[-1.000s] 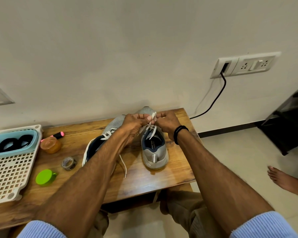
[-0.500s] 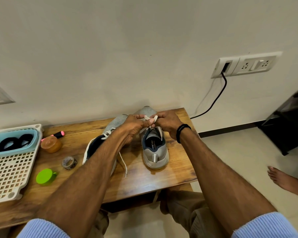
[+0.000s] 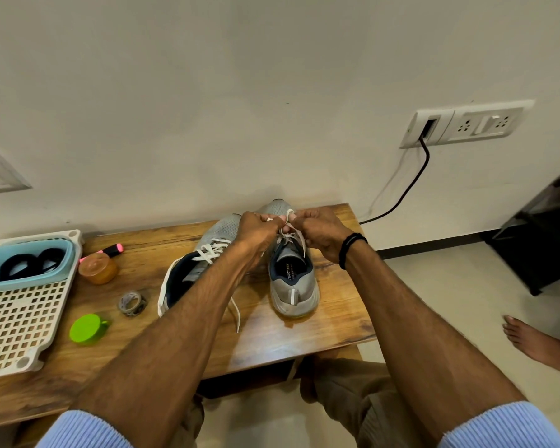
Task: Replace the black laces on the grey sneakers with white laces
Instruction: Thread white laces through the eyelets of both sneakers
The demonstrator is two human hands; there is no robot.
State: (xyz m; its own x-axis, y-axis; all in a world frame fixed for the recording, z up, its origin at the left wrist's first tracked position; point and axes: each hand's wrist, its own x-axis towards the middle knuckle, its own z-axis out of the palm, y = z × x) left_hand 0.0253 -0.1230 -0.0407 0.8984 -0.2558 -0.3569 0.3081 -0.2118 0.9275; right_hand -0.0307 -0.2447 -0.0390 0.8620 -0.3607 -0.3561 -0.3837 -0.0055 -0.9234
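Over the tongue of the right-hand grey sneaker (image 3: 293, 281), which stands heel toward the person on the wooden table (image 3: 337, 318), the left hand (image 3: 256, 231) and right hand (image 3: 319, 234) meet with fingers curled, each pinching the white lace (image 3: 299, 239). Just left of that sneaker lies the other grey sneaker (image 3: 207, 253), white-laced and partly hidden by the left forearm. Farther left, a blue tub (image 3: 62, 266) in a white perforated tray (image 3: 20, 318) holds coiled black laces (image 3: 26, 263), with an orange jar (image 3: 97, 270), pink highlighter (image 3: 112, 248), tape roll (image 3: 130, 302) and green cap (image 3: 86, 328) between.
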